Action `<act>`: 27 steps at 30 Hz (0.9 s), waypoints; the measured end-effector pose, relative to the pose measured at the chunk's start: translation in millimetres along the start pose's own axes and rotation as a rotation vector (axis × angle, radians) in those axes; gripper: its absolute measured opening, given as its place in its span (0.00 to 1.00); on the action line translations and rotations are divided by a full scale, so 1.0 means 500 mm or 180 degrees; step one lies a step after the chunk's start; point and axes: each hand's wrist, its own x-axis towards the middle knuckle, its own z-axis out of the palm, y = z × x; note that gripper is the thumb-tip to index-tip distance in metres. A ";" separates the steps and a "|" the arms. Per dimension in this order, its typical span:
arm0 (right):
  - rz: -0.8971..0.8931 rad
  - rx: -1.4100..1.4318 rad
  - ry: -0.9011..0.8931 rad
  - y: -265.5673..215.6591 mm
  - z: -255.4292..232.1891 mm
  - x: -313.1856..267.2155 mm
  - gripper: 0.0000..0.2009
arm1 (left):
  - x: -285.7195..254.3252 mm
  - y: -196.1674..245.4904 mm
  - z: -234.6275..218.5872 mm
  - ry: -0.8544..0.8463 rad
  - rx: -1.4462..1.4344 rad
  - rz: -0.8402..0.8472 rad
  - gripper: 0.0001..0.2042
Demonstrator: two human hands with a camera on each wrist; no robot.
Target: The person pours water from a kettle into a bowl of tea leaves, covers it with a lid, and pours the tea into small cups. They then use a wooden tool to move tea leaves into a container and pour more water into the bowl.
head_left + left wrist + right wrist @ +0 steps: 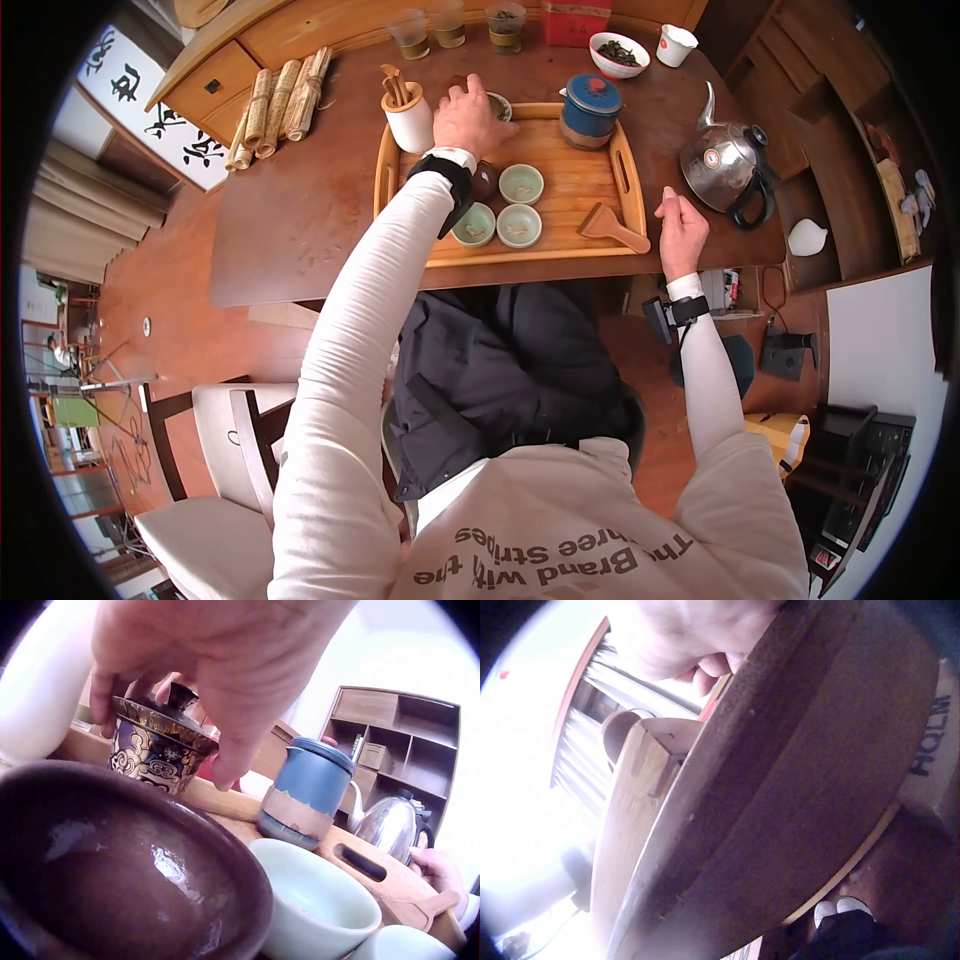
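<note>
My left hand [472, 122] reaches over the far left part of the wooden tray. Its fingers come down around a black and gold patterned gaiwan [154, 759], near the knob of its lid [180, 697], with the thumb hanging along the right side of the rim. In the head view this hand hides most of the gaiwan. A dark brown bowl [135, 862] stands nearer, under the wrist. My right hand [684, 232] rests at the table's front edge right of the tray, fingers loosely curled and holding nothing.
The tray [560, 240] bears pale green cups [521, 184], a blue lidded pot [590, 112], a wooden scraper-shaped tool [612, 229] and a white tool holder [409, 124]. A steel kettle [720, 165] stands right. Bamboo rolls [280, 105] lie left; a leaf bowl [618, 56] stands behind.
</note>
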 end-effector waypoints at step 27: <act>-0.0048 -0.0223 0.0082 -0.003 0.001 -0.002 0.21 | -0.077 -0.119 -0.184 0.1172 -0.0783 -0.0370 0.22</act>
